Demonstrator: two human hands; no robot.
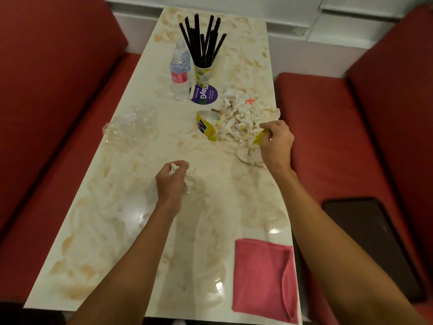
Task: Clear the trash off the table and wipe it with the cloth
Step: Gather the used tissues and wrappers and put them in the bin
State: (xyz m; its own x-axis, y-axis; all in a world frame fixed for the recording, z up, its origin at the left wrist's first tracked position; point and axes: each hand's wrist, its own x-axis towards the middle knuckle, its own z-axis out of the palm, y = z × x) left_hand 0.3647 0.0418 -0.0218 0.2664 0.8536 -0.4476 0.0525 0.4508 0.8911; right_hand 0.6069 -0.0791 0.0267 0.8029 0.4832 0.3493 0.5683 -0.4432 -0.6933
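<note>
Tissue wad in left hand, yellow scrap in right hand

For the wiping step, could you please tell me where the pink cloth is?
In the head view, the pink cloth lies folded at the near right corner of the table.

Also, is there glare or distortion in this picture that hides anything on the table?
Head view: glare spots on the glossy cream marble-pattern table beside the folded pink cloth, hiding nothing; the wide-angle lens makes the table taper sharply; the crumpled clear plastic wrap looks faint.
</note>
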